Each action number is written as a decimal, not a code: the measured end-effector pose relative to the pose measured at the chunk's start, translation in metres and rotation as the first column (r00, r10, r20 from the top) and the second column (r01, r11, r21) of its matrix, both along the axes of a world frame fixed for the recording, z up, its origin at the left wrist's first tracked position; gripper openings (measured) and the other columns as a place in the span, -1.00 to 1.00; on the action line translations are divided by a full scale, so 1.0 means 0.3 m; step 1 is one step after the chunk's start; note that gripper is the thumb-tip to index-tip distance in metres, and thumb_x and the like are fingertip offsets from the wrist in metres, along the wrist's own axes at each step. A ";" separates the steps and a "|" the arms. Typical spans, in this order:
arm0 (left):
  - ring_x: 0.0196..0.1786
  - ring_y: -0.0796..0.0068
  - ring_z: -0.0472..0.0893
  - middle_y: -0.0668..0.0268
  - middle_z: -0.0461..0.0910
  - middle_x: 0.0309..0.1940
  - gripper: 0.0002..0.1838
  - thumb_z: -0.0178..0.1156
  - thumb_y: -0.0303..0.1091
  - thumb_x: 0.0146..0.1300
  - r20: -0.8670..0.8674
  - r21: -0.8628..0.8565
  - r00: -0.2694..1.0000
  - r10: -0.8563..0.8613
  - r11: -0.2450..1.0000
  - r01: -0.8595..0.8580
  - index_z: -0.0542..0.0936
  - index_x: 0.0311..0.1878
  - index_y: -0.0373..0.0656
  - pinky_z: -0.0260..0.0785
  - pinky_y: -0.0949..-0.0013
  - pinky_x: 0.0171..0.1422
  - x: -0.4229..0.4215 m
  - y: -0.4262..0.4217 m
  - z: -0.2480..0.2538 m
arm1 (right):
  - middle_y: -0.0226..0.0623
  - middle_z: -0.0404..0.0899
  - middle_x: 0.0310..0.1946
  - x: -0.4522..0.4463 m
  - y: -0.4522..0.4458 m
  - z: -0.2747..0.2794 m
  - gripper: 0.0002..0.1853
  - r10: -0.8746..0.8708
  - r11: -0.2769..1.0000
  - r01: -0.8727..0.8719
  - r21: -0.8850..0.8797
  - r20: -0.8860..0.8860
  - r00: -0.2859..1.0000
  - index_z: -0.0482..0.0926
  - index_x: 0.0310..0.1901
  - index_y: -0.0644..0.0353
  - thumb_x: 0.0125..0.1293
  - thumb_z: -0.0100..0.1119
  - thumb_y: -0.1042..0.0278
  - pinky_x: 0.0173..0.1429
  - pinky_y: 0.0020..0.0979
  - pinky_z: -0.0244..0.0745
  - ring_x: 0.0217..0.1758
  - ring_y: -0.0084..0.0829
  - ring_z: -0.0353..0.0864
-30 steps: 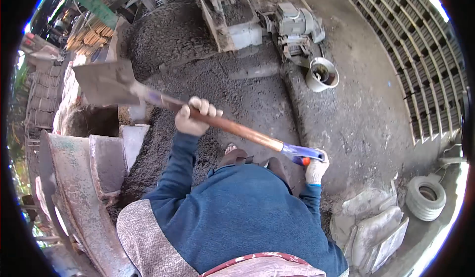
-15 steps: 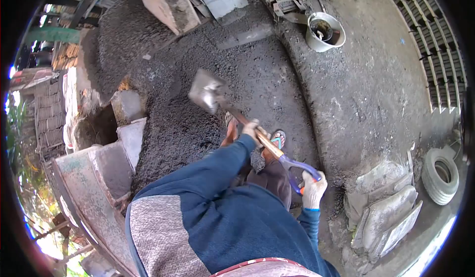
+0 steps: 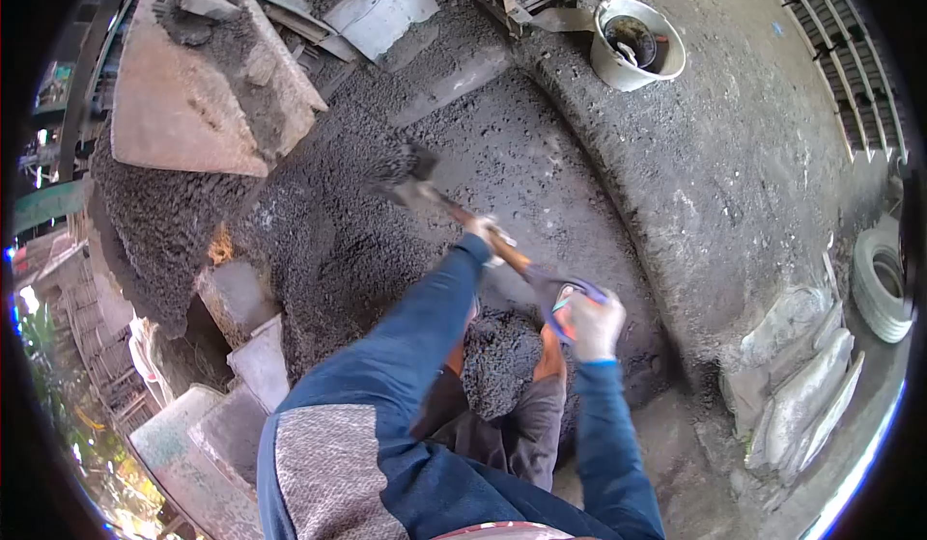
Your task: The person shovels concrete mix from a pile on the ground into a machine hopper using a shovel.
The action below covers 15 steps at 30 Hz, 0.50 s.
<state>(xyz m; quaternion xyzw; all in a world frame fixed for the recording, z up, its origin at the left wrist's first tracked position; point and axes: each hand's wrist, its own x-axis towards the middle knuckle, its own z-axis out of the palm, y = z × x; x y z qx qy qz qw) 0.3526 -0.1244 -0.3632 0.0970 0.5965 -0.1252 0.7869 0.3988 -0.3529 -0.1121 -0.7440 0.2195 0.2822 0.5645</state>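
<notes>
Shovel (image 3: 514, 256)'s left of the white bucket (image 3: 612, 69) and closer in. Right hand (image 3: 596, 322)'s curled around the D-handle (image 3: 577, 285), left hand (image 3: 482, 233)'s wrapped around the shaft, probably spaced for leverage. Blurry blade (image 3: 409, 191)'s by dark gritty mix (image 3: 333, 214), also bucket-left.

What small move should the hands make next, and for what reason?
Probably push the shovel into the dark mix: its blurred blade seems to meet the mix, while the left hand grips the shaft and the right hand the handle.
</notes>
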 end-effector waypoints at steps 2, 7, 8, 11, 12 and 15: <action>-0.48 -0.05 0.54 0.09 0.51 -0.57 -0.73 0.09 -0.16 0.28 0.138 0.101 0.988 0.063 0.992 -0.077 0.42 -0.50 -0.06 0.47 -0.21 -0.22 -0.101 0.269 -0.164 | -0.45 0.58 -0.50 -0.075 0.202 -0.066 -0.90 0.052 0.989 -0.075 0.128 0.170 0.984 0.63 -0.35 0.28 0.10 0.33 0.50 -0.35 -0.46 0.44 -0.43 -0.63 0.51; -0.56 0.15 0.48 0.25 0.48 -0.64 -0.68 0.10 -0.14 0.35 0.014 0.175 0.992 0.128 0.976 -0.128 0.40 -0.52 -0.02 0.49 -0.03 -0.25 -0.153 0.289 -0.123 | -0.42 0.58 -0.51 -0.144 0.174 -0.180 -0.82 0.034 0.976 -0.035 0.215 0.005 0.999 0.60 -0.27 0.27 0.07 0.37 0.52 -0.44 -0.46 0.47 -0.52 -0.59 0.53; -0.56 0.15 0.48 0.26 0.48 -0.64 -0.68 0.10 -0.14 0.35 0.025 0.184 0.990 0.142 0.972 -0.144 0.40 -0.52 -0.01 0.49 -0.03 -0.24 -0.151 0.227 -0.126 | -0.43 0.55 -0.55 -0.121 0.118 -0.161 -0.82 -0.001 0.966 0.017 0.259 -0.060 0.998 0.59 -0.28 0.24 0.05 0.36 0.57 -0.56 -0.47 0.43 -0.62 -0.58 0.50; -0.56 0.17 0.48 0.29 0.45 -0.65 -0.71 0.13 -0.19 0.32 -0.068 0.120 0.939 0.337 0.937 -0.327 0.39 -0.51 -0.03 0.50 -0.04 -0.22 -0.113 0.020 0.013 | -0.38 0.57 -0.55 -0.022 -0.117 -0.134 -0.85 0.051 0.959 -0.026 0.282 -0.082 0.995 0.56 -0.35 0.27 0.03 0.30 0.65 -0.57 -0.45 0.47 -0.64 -0.54 0.52; -0.56 0.18 0.48 0.30 0.44 -0.66 -0.72 0.15 -0.22 0.32 -0.107 0.141 0.918 0.381 0.920 -0.365 0.38 -0.50 -0.04 0.50 -0.05 -0.21 -0.101 -0.060 0.100 | -0.40 0.56 -0.55 -0.005 -0.204 -0.142 -0.85 0.031 0.940 0.010 0.340 -0.115 0.993 0.56 -0.35 0.27 0.03 0.29 0.67 -0.53 -0.46 0.46 -0.62 -0.54 0.51; -0.42 0.18 0.54 0.28 0.50 -0.52 -0.80 0.20 -0.25 0.29 -0.048 0.048 0.855 0.517 0.856 -0.515 0.43 -0.40 -0.04 0.50 -0.08 -0.12 -0.188 -0.289 0.276 | -0.45 0.61 -0.48 0.044 -0.477 -0.069 -0.88 0.153 0.947 -0.121 0.297 -0.085 0.985 0.62 -0.35 0.29 0.03 0.30 0.58 -0.42 -0.48 0.43 -0.49 -0.60 0.54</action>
